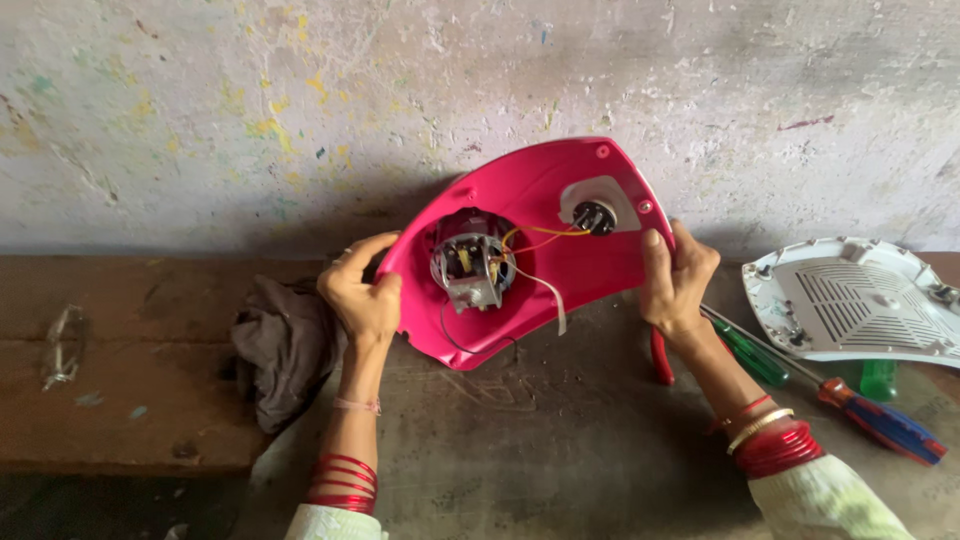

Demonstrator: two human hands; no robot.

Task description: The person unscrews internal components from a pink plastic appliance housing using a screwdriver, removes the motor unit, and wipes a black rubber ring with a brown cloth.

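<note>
Both hands were on the pink housing [530, 200], which was tipped up with its open underside facing me and its lower rim close to or on the tabletop [560, 440], in front of the stained wall [300, 90].

Left hand [360, 290]: fingers curled around the housing's left rim, thumb on the inner face. Grip closed on the shell.

Right hand [678, 275]: thumb pressed on the inner face near the right rim, remaining fingers wrapped behind. Also closed on the shell.

State of the work, as I judged it:
- Bottom cover off. The white vented plate [860, 300] lay flat on the tabletop well to the right, apart from the housing.
- Inside exposed: motor [472, 262] seated in the middle of the shell, yellow and white wires running to a black switch [594, 217] on a white patch near the upper right.
- Motor and switch appeared mounted; I could not tell whether any screws holding them were out.
- Wires looked connected, though the detail was too fine to be sure.

So the opening-up looked done; anything on the motor or wiring itself appeared not yet started.

Tools at rest, untouched: green-handled screwdriver [750, 355] just beside the right wrist, red-and-blue-handled screwdriver [885, 420] further right, a red-handled tool [662, 355] partly hidden under the right hand. A dark rag [285, 345] lay bunched behind the left wrist.
</note>
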